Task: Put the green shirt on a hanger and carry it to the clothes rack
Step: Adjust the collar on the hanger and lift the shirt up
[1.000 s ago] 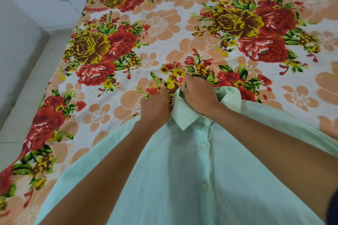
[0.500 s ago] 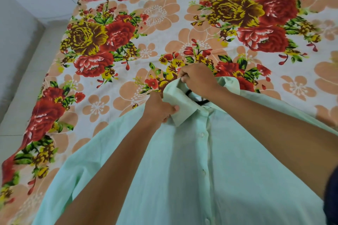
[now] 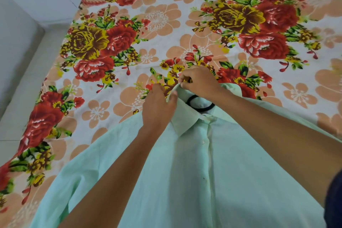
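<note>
Collar now pulled open; black hanger (image 3: pixel 200 104) shows inside the green shirt (image 3: pixel 185 172). My left hand (image 3: pixel 157 107) and right hand (image 3: pixel 199 81) both pinch collar; hook not yet freed.

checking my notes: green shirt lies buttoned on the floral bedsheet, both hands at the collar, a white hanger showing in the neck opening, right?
Not quite: the hanger showing in the neck opening is black, not white, as the head view shows. The rest holds: the green shirt lies buttoned on the floral bedsheet, left hand and right hand at the collar.
</note>
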